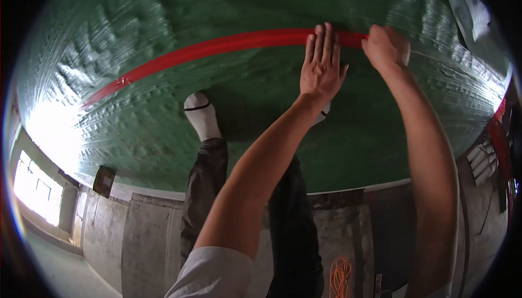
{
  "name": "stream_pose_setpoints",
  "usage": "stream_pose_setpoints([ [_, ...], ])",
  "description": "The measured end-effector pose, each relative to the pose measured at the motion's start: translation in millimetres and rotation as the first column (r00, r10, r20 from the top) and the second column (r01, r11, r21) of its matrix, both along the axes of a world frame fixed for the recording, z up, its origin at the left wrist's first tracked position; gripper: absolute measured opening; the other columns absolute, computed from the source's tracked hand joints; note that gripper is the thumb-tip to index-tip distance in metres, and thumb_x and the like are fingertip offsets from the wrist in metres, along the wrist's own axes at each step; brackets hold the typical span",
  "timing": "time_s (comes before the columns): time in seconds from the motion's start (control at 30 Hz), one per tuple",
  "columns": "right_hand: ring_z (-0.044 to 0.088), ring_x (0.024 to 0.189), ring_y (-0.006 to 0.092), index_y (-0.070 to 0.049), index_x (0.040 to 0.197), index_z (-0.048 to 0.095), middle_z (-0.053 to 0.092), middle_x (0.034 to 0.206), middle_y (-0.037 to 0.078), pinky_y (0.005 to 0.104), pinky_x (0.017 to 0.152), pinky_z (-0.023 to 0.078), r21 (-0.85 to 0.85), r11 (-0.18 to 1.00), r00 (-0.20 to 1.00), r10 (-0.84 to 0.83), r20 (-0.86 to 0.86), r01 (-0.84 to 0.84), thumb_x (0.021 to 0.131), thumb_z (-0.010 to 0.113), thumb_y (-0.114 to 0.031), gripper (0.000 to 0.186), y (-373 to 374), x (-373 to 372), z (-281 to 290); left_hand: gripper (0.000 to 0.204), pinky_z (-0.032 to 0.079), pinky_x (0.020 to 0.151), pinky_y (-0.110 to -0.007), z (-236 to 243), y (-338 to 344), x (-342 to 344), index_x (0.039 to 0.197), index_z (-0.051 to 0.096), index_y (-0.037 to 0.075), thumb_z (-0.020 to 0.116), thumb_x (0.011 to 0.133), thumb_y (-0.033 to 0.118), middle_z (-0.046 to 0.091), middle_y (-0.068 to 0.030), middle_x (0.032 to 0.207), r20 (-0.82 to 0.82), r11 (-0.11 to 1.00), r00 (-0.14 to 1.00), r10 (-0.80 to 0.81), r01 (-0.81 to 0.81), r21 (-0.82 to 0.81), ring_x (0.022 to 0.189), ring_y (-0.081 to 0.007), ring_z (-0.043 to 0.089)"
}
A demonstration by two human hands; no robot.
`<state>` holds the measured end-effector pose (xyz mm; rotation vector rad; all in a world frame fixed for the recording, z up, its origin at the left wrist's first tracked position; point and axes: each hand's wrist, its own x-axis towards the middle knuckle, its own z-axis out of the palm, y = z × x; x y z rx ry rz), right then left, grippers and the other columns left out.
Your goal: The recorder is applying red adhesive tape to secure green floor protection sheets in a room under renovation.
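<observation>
A long strip of red tape (228, 41) runs across a wrinkled, shiny green sheet (261, 86), bowed by the lens. My left hand (323, 70) lies flat on the tape, fingers stretched out and pointing away from me. Just to its right, my right hand (387, 47) is closed at the right end of the visible red strip, gripping it. The curled fingers hide the tape's end, so whether a roll is inside cannot be made out. Toward the far left the strip narrows and looks slightly crumpled at one spot.
My white-socked left foot (200, 113) stands on the sheet; the other is mostly behind my left arm. Beyond the sheet's near edge lie a coiled orange cord (340, 276) and a brown box (104, 181). White rolls (483, 162) sit at the right. Glare whitens the sheet's left side.
</observation>
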<state>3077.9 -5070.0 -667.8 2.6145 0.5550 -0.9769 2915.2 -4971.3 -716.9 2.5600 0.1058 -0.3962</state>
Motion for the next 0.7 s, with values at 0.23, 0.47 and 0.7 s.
stream_pose_setpoints([
  [0.23,0.076,0.092,0.0384,-0.007,0.091,0.080,0.077,0.094,0.019,0.0467,0.079,0.061,0.024,0.999,1.000,-0.022,-0.013,0.022,0.088,0.061,-0.017,0.021,-1,0,2,0.085,0.012,0.134,-0.044,5,-14,12,0.164,0.028,0.001,0.063,0.099,0.044,0.022,-0.0155,0.174,0.052,0.974,0.973,-0.224,0.226,-0.033,0.162,-0.0297,0.018],
  [0.47,0.077,0.092,0.0333,-0.013,0.090,0.082,0.079,0.092,0.014,0.0456,0.088,0.055,0.018,0.997,0.996,-0.070,-0.062,0.071,0.091,0.062,-0.024,0.023,-18,2,12,0.097,0.013,0.133,-0.045,34,-27,32,0.165,0.023,-0.001,0.067,0.095,0.050,0.018,-0.0156,0.175,-0.149,0.931,0.929,-0.338,0.353,0.093,0.162,-0.0328,0.015],
  [0.7,0.074,0.089,0.0257,-0.016,0.084,0.079,0.078,0.088,0.008,0.0451,0.098,0.040,0.268,0.959,0.995,-0.094,-0.015,0.095,0.087,0.062,-0.025,0.019,-18,-22,33,0.097,0.017,0.131,-0.050,27,-23,34,0.166,0.022,0.001,0.070,0.093,0.043,0.017,-0.0215,0.174,-0.272,0.914,0.907,-0.322,0.372,0.159,0.161,-0.0393,0.017],
])
